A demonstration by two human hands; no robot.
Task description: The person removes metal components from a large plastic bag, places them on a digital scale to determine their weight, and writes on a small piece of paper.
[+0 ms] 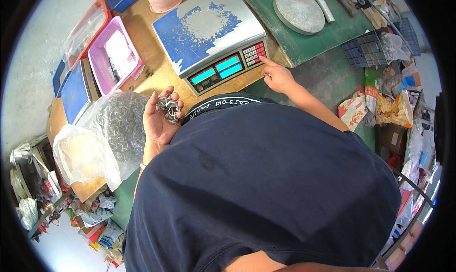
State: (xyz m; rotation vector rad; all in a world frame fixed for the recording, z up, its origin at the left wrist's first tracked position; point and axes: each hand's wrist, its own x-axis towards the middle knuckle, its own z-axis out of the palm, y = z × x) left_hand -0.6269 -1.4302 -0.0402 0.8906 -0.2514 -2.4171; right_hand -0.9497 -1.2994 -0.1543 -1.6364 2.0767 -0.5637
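Two hands are mid-frame, by a brown table (156,80). The left hand (157,125) curls its fingers around grey rings (168,106), too tangled to count. The right hand (280,79) pokes one finger at the keys (253,53) of one scale (209,30), top middle; I can't tell if its other fingers grip anything. One see-through bag (85,151) of rings sits at left, one purple tub (97,65) upper left, near a white wall (52,39).
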